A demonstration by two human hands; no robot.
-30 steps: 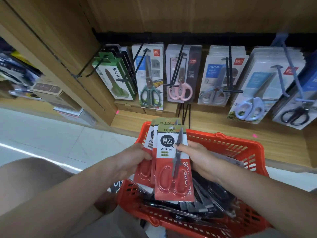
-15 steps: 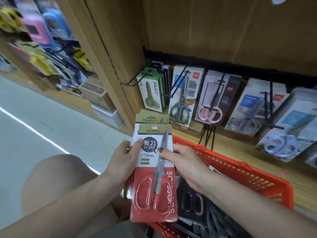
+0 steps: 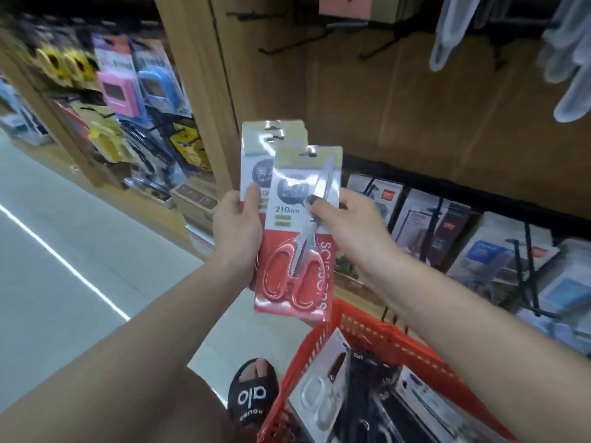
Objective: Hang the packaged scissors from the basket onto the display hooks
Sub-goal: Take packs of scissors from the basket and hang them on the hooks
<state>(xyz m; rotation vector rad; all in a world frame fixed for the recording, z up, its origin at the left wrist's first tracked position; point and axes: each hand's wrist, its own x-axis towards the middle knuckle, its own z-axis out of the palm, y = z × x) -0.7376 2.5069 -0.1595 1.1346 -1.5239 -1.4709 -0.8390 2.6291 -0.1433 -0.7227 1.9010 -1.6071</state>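
Now front scissors pack (image 3: 299,231) pinched between left hand (image 3: 238,225), right hand (image 3: 347,223).

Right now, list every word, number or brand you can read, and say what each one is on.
"210mm": front red-and-white scissors card, in the right hand's grip.
"SCISSORS", partly readable: down that card's red right edge.
"alo": black slide sandal on the floor.
"ROUGE", inverted, uncertain: same sandal.
Black round label on the front card: blurred.
Rear scissors card, in the left hand's grip: print covered or blurred.
Red logos on shelf packs: too blurred.
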